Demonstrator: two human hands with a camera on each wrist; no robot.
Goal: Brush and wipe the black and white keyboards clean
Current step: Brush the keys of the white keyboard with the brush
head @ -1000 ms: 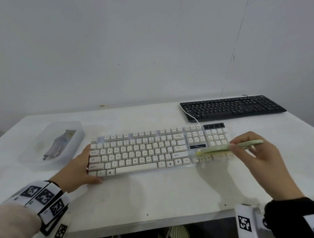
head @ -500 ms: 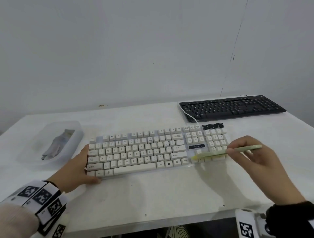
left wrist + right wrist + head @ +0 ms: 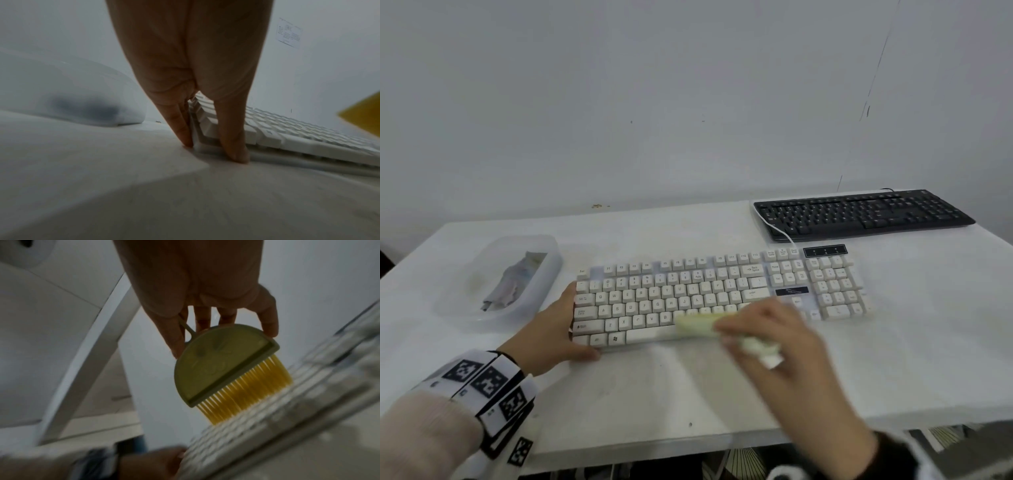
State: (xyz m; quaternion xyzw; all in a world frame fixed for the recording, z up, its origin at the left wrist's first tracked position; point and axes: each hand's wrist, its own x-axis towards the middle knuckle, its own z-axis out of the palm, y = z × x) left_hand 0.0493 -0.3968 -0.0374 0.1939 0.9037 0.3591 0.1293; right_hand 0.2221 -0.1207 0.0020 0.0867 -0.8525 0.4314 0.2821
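White full-size keyboard [image 3: 719, 294] with cream keycaps lies flat, centred on surface. Black flat keyboard [image 3: 863, 214] lies behind it, far right, apart. Pale green half-round brush with yellow bristles [image 3: 228, 369]: bristle tips on white keys.

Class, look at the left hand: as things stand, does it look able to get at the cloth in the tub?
Probably yes. The left hand rests at the white keyboard's end, beside the open tub; nothing lies between, and the cloth sits uncovered.
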